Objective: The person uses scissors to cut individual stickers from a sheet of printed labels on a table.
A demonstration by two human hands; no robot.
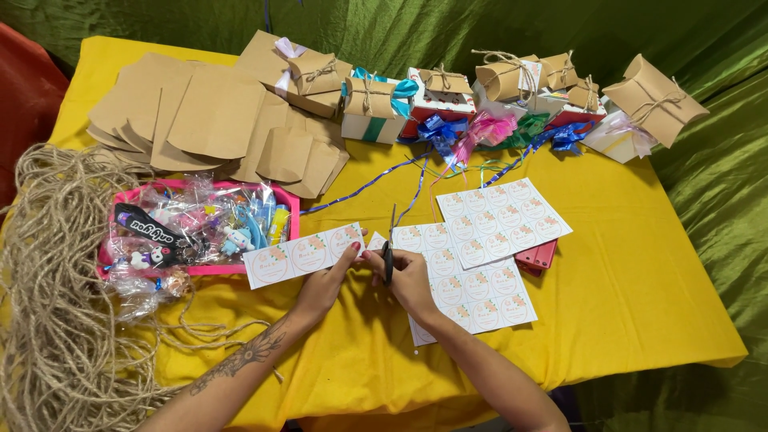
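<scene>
Left hand [320, 290]: fingers pinched on the right end of a narrow white paper strip of round floral stickers [302, 254].
Right hand [410, 280]: fingers closed through the handles of black-handled scissors [389, 250], blades pointing away from the person.
Strip: stretches left of the left fingers, lying over the yellow-covered counter [640, 288].
Sticker sheets [490, 224]: white, rows of round labels, just right of the right fingers.
Pink tray [290, 202]: left of the left fingers, full of wrapped trinkets.
Jute twine [56, 304]: heaped far left.
Kraft boxes [512, 76]: beyond the fingers, tied shut.
</scene>
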